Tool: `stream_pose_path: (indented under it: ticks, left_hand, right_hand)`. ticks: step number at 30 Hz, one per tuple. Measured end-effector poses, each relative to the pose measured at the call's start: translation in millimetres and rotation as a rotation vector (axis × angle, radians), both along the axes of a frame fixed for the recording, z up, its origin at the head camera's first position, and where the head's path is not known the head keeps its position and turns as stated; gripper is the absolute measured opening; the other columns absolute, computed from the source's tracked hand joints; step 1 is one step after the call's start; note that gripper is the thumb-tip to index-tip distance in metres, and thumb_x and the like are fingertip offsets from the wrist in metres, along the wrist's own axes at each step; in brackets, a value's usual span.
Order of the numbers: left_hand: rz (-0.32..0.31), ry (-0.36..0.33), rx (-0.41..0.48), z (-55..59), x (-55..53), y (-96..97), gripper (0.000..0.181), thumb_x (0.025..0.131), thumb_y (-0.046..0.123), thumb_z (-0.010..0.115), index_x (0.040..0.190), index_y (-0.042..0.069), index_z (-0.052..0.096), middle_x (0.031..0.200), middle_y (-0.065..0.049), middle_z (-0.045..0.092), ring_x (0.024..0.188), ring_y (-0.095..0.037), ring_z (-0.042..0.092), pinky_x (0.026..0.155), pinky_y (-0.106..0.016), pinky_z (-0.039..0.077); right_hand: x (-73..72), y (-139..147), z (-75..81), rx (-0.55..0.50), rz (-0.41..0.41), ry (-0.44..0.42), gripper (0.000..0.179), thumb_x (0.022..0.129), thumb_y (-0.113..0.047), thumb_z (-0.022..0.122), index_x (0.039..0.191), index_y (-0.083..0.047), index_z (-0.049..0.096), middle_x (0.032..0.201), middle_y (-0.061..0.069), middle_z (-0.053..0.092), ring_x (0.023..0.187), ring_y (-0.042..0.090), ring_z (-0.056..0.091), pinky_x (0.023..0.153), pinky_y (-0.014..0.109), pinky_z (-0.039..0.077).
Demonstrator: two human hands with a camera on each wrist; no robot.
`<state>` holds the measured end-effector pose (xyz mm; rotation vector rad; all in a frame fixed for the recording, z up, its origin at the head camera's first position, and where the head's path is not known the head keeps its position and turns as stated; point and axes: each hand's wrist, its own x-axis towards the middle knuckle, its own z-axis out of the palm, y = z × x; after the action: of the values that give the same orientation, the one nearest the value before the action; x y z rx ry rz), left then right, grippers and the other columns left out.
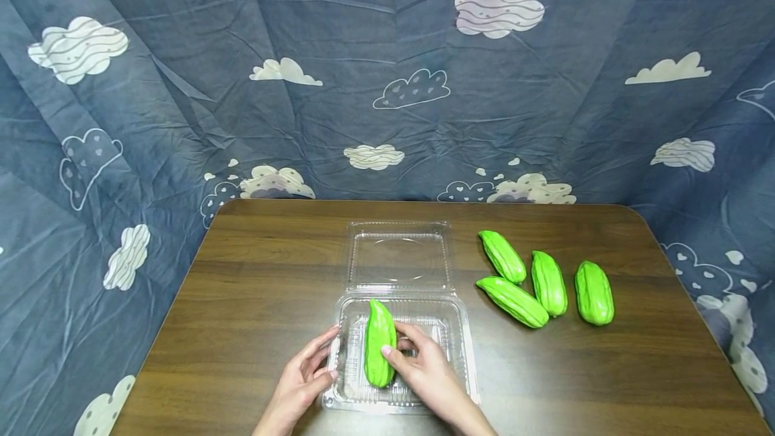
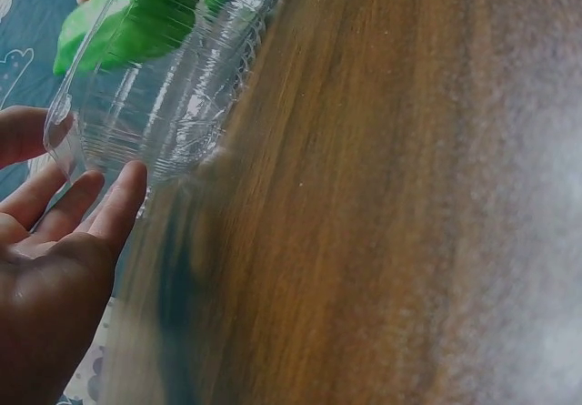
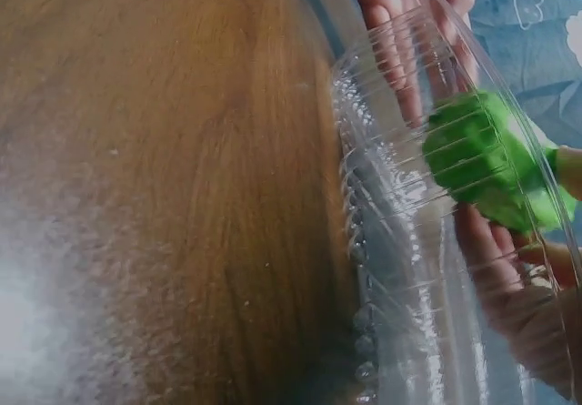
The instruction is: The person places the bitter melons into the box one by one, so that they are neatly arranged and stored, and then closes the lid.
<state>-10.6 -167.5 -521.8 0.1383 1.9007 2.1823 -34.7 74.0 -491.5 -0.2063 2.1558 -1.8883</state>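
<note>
A clear plastic clamshell container [image 1: 465,338] lies unfolded on the table, its lid [image 1: 399,224] flat behind the base. My right hand [image 1: 426,365] holds a green ridged bitter melon [image 1: 380,342] between thumb and fingers, over the container's base, pointed end away from me. Through the clear wall, the right wrist view shows this bitter melon [image 3: 473,150] in the fingers. On the left side, my left hand [image 1: 299,379] grips the base's edge. In the left wrist view, the thumb is at the rim [image 2: 60,114] and the fingertips [image 2: 132,177] are against the side wall.
Several more bitter melons lie right of the container: a group with one melon [image 1: 502,258] at the back, and one [image 1: 594,293] farthest right. The brown wooden table [image 1: 254,274] ends at a dark blue cloud-print cloth [image 1: 339,120] hanging behind and at both sides.
</note>
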Motion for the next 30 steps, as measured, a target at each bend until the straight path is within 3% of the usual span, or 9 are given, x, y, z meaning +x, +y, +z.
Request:
stream_pose_path:
  ticks: [15,23,30]
  left_hand:
    - [0.038,-0.007,-0.009,0.7,0.5,2.7,0.069,0.08,-0.014,0.059,0.145,-0.002,0.041,0.154,-0.018,0.034,0.134,-0.035,0.041,0.1,-0.033,0.046]
    - [0.032,-0.003,-0.013,0.2,0.1,1.7,0.068,0.08,-0.014,0.059,0.145,-0.003,0.041,0.154,-0.02,0.032,0.133,-0.034,0.042,0.101,-0.03,0.046]
    - [0.0,0.043,0.011,-1.2,-0.1,1.3,0.066,0.082,-0.014,0.058,0.145,-0.008,0.038,0.154,-0.028,0.027,0.13,-0.021,0.047,0.101,-0.03,0.046]
  right_hand:
    - [-8.5,-10.6,0.0,0.201,0.131,0.066,0.045,0.094,-0.025,0.065,0.126,0.006,0.059,0.096,0.004,0.067,0.086,0.016,0.066,0.078,0.027,0.053]
    - [-14.3,-20.7,-2.2,0.151,0.151,-0.026,0.045,0.093,-0.018,0.066,0.124,0.013,0.056,0.096,0.01,0.068,0.082,0.019,0.069,0.071,0.029,0.057]
    - [-18.7,-27.2,-6.1,0.089,0.145,-0.092,0.04,0.092,-0.015,0.067,0.121,0.011,0.057,0.092,0.01,0.067,0.076,0.02,0.068,0.065,0.028,0.058]
